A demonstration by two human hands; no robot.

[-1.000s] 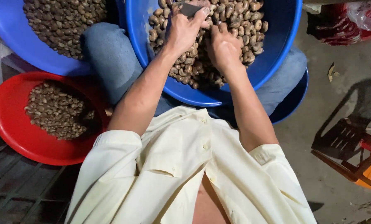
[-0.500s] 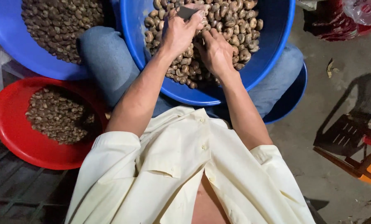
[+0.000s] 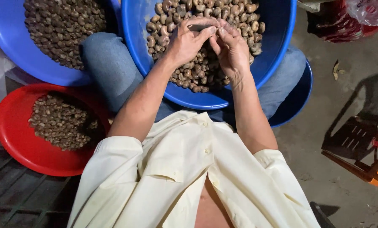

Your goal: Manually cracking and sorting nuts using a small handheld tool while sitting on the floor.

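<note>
A large blue basin (image 3: 277, 50) heaped with brown cashew nuts (image 3: 235, 10) rests on my lap. Both hands are raised just above the heap, their fingertips meeting. My left hand (image 3: 184, 40) is closed around a small grey blade (image 3: 197, 27), which shows between thumb and fingers. My right hand (image 3: 232, 50) pinches a nut against the left hand's fingertips; the nut itself is almost wholly hidden by the fingers.
A second blue basin (image 3: 11, 46) of nuts stands at the upper left, and a red basin (image 3: 11, 135) of smaller pieces below it. Another blue basin (image 3: 301, 97) lies under my right leg. A low chair (image 3: 358, 143) and a red bag (image 3: 337, 25) stand at the right.
My right hand has come up out of the nuts and met my left hand. The left hand has drawn back a little toward me with the blade.
</note>
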